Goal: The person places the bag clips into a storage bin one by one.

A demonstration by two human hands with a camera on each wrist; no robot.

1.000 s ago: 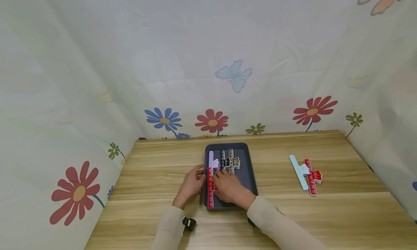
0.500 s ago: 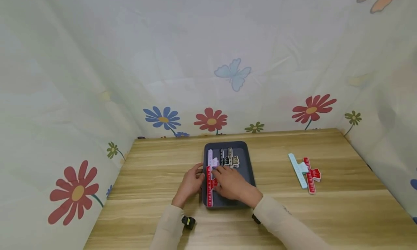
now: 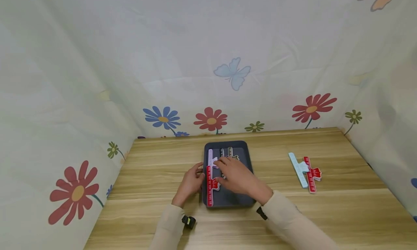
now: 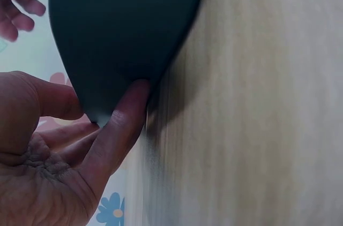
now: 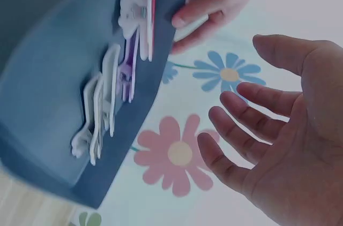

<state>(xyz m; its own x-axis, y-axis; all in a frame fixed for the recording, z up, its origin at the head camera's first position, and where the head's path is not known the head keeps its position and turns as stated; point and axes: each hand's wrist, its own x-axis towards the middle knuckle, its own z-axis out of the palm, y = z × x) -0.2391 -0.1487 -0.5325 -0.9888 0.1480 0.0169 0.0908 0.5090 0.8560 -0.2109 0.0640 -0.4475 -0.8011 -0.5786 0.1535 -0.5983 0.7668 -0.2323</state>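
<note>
Right hand moves forward, off the red clip in the tray

Compared with half a second ago, it sits a little farther forward and to the right, so more of that clip shows. Its fingers are apart and loosely bent; the right wrist view shows them holding nothing, clear of the tray's rim. The left hand stays at the tray's left side, thumb and fingers gripping the wall. The two hands are apart.

The red clip lies in the tray between them, just beside the left fingertips. Farther forward from it lies a lavender clip. A black clip and a brownish clip lie in the tray too, partly hidden by the right hand in the head view.

Well to the right of the right hand, a pale blue clip and a second red clip lie side by side on the wood-grain table.
</note>
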